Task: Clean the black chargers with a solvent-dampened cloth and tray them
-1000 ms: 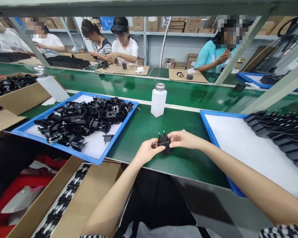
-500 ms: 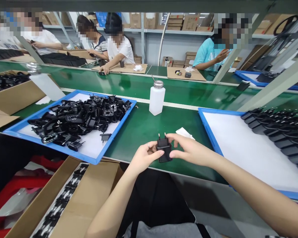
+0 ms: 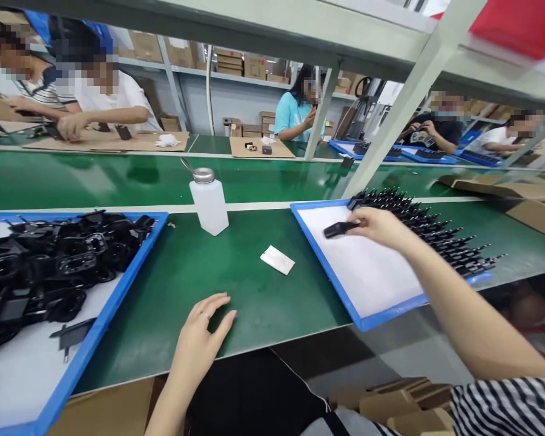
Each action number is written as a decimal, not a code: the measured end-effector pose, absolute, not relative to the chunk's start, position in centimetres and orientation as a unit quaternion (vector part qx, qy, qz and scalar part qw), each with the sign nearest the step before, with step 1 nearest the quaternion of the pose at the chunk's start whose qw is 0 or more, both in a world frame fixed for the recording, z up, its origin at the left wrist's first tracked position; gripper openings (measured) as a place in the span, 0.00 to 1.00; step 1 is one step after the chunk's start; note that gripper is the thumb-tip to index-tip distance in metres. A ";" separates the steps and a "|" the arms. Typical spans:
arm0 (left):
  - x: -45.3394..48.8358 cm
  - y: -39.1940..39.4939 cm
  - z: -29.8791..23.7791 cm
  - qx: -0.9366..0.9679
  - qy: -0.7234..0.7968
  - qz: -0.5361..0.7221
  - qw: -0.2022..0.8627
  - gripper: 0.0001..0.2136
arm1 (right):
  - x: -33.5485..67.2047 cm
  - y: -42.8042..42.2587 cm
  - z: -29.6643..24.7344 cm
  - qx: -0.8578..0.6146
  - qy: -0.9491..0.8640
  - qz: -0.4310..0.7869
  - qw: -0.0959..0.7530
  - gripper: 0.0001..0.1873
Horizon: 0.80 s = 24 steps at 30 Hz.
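Observation:
My right hand grips a black plug adapter above the white lining of the right blue-rimmed tray. Beside it, rows of black adapters stand with their pins up. My left hand rests near the front edge of the green table, fingers apart and holding nothing. Farther left, a second blue-rimmed tray carries a heap of black plug parts. One loose plug part lies near that tray's rim.
A white bottle with a metal cap stands between the trays. A folded white cloth lies in front of it. A slanted metal post rises behind the right tray. Several co-workers sit across the table; a cardboard box is at far right.
The view has turned right. My right hand has carried the adapter from in front of me to the right tray. My left hand has let go of it and opened.

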<state>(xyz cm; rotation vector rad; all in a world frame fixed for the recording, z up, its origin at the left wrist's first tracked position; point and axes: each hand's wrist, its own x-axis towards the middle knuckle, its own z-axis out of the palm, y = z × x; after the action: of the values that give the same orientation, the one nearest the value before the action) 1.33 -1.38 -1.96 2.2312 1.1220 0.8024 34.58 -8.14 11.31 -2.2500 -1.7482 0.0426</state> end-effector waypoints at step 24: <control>1.4 -1.9 -2.9 0.865 0.351 0.350 0.081 0.10 | 39.4 -12.4 6.6 -0.838 -0.516 -0.172 -0.040 0.19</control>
<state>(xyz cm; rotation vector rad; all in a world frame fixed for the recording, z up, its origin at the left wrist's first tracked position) 1.44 -1.85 -2.89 2.5851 1.0493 1.0464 39.37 -12.43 6.60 -2.7029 -1.6620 -0.5550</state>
